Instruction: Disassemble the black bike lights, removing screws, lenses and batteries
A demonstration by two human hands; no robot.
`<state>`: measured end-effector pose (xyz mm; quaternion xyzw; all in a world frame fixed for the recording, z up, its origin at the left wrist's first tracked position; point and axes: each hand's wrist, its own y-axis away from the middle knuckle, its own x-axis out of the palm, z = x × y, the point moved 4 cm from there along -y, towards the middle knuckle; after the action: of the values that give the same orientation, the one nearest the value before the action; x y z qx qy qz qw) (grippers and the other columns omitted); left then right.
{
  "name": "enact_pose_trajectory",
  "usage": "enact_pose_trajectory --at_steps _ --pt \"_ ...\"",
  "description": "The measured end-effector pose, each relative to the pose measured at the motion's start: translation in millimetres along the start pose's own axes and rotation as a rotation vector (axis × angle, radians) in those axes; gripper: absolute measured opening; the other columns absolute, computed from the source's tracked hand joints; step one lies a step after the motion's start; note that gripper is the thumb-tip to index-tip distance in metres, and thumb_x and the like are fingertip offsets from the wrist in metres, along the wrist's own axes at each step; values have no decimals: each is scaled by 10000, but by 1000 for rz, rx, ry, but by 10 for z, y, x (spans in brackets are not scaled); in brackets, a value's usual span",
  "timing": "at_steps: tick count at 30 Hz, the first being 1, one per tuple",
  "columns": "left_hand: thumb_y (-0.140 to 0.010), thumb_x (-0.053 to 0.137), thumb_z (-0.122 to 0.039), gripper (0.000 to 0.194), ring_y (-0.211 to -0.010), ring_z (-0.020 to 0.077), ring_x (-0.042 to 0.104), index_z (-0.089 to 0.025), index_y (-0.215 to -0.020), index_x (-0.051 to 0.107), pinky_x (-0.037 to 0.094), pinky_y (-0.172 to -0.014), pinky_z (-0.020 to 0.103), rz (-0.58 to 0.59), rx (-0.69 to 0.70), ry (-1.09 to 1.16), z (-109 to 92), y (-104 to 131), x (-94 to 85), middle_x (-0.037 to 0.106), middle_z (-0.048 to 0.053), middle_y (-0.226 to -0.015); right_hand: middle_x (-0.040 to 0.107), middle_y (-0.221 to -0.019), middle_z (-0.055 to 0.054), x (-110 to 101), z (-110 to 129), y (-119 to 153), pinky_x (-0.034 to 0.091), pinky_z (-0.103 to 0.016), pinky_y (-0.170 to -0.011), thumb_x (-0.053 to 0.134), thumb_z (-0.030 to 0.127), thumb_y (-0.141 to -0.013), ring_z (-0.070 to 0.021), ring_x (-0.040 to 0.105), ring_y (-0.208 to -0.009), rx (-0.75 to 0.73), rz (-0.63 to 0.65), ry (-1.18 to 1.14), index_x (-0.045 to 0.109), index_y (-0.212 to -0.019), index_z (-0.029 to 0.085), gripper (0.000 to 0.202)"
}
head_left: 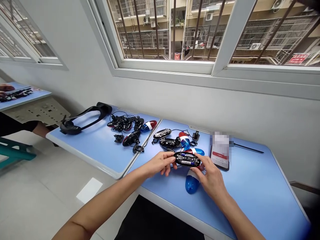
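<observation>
Held above the front of the blue desk is a black oval housing [187, 159], its inner side facing up with batteries and small parts showing. My left hand [163, 163] pinches its left end between thumb and fingers. The right end is gripped by my right hand [208, 173]. Below it on the desk lies a blue and white cover [192, 182]. Just behind are a red and blue cover [184, 140], another partly hidden blue one [199, 151], and two open black housings [162, 134] with wires.
A phone [220, 153] and a black stick [248, 148] lie at the right. On the left desk [100, 151] are a black headset [85, 120], several black lights [126, 123] and a red and blue light [148, 126]. Another person's hand [7, 87] shows far left.
</observation>
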<state>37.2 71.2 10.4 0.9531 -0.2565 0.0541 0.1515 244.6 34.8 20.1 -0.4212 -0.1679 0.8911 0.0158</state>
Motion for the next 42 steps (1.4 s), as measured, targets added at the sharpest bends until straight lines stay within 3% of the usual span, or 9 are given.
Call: enact_pose_trajectory --at_steps 11,19,26,29,31,35,37,39,42 --pt "-803 696 -406 295 -410 77 582 -161 -785 535 328 -332 146 -59 -54 146 77 15 -149 749 77 -754 733 -961 -34 -95 -22 6 520 -358 -763 553 321 -890 -191 642 -760 122 73 -184 634 -1232 227 364" --pt "-816 687 -511 408 -443 94 630 -163 -980 551 275 -334 141 -84 -20 44 177 184 -15 758 90 -825 714 -1104 -76 -77 21 53 525 -371 -754 465 263 -936 -208 675 -812 33 72 -77 629 -1250 229 356" --pt "-862 655 -507 405 -415 84 596 -190 -1067 509 286 -379 156 -30 -35 -2 335 318 169 745 73 -820 688 -1165 -61 -55 53 46 525 -386 -819 611 334 -859 -235 668 -951 80 118 -64 607 -1275 274 421" --pt "-868 671 -425 324 -592 137 666 -182 -1045 550 392 -440 171 -63 51 -40 374 354 222 709 64 -830 679 -1136 -54 -57 12 42 527 -373 -752 651 370 -828 -200 657 -798 207 111 -134 526 -1364 275 558" --pt "-836 713 -324 280 -829 199 686 -185 -1041 583 499 -540 209 -98 121 -29 382 380 249 681 73 -918 668 -1124 -50 -67 20 40 520 -373 -779 648 351 -836 -195 643 -813 190 102 -185 558 -1326 272 505" --pt "-721 800 -163 359 -1041 234 626 -196 -1029 620 565 -795 315 -44 102 199 411 395 309 649 80 -1100 634 -1132 -59 -101 126 30 505 -365 -863 632 259 -851 -205 613 -954 0 57 -284 645 -1192 262 341" --pt "-743 805 -214 369 -1055 245 642 -189 -1070 635 548 -868 351 61 13 392 425 371 358 659 96 -1141 617 -1130 -67 -93 191 23 519 -347 -825 648 248 -844 -201 609 -947 -57 47 -316 645 -1196 260 352" --pt "-830 751 -321 347 -996 247 676 -161 -1121 650 544 -866 366 139 -72 542 423 334 401 692 119 -1078 605 -1129 -71 -76 278 15 528 -339 -797 663 268 -841 -202 604 -951 -127 50 -329 645 -1205 270 364" --pt "-879 704 -376 323 -847 233 699 -129 -1086 684 556 -813 382 141 -167 704 401 263 420 725 111 -928 610 -1106 -73 -131 416 10 529 -342 -756 672 326 -842 -195 598 -884 -205 -7 -311 641 -1228 274 391"
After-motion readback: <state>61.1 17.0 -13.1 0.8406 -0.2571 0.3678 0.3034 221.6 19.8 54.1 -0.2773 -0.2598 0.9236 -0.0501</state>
